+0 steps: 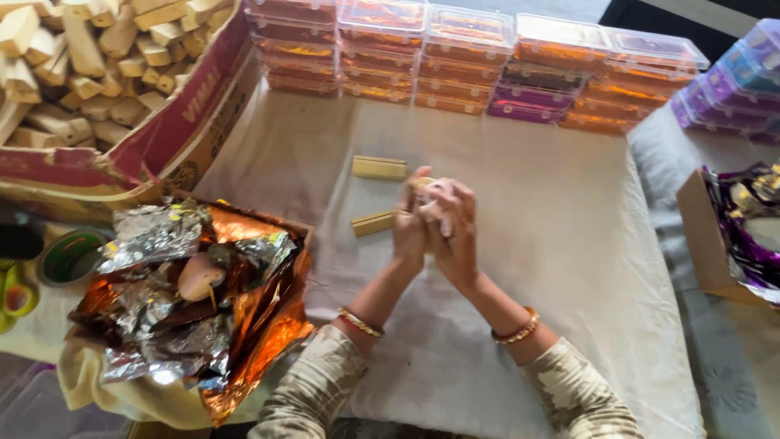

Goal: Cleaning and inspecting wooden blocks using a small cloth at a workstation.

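Observation:
My left hand (409, 230) and my right hand (452, 233) are pressed together above the white cloth (552, 244), both closed around a small pale block (426, 188) that shows between the fingers. Two more wooden blocks lie flat on the cloth just left of the hands: one (379, 167) farther away and one (373, 223) touching the left hand's side. A heap of orange and silver foil sheets (195, 293) sits in a box at the near left.
A big cardboard box (175, 130) full of wooden blocks stands at the far left. Stacks of clear-lidded orange and purple boxes (463, 57) line the far edge and the right corner. A box of purple foil (743, 228) sits at right. Tape rolls (69, 256) lie at left.

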